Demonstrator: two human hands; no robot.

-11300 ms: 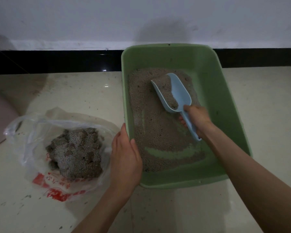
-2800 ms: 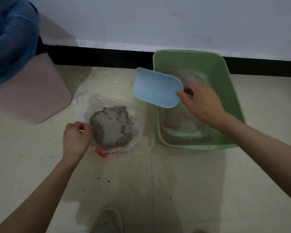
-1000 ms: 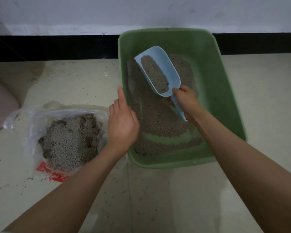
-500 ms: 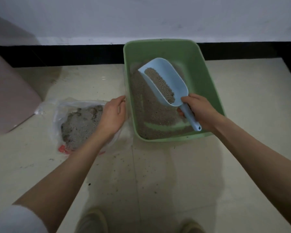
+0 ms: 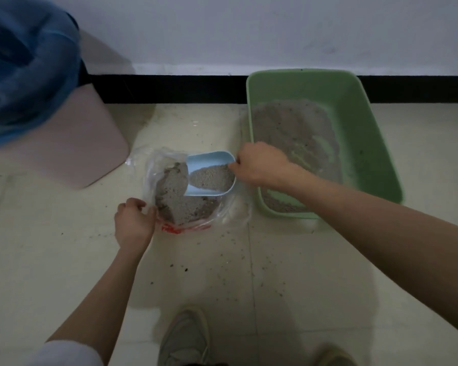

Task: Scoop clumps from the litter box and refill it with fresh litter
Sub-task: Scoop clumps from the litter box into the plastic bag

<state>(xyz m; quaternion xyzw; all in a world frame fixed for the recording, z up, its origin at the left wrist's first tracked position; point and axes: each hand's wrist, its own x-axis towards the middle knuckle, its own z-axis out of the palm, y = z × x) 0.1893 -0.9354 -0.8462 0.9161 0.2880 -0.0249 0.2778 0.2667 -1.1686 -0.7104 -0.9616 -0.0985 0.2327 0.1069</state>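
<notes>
The green litter box (image 5: 376,143) stands on the floor by the wall, holding a thin layer of grey litter (image 5: 288,128) with bare green patches. Left of it lies a clear plastic bag (image 5: 191,223) with red print, piled with grey clumps (image 5: 175,202). My right hand (image 5: 259,165) grips the handle of the light blue scoop (image 5: 209,161), which hangs over the bag's mouth with litter inside it, tipped toward the pile. My left hand (image 5: 134,220) pinches the bag's left edge.
A pink bin (image 5: 69,143) lined with a blue plastic bag (image 5: 24,64) stands at the far left against the wall. Spilled granules (image 5: 222,262) dot the tiled floor. My two shoes (image 5: 188,336) show at the bottom edge.
My right hand has carried the loaded scoop left, from over the litter box to over the bag. My left hand has slid to the bag's left edge and taken hold of it.
</notes>
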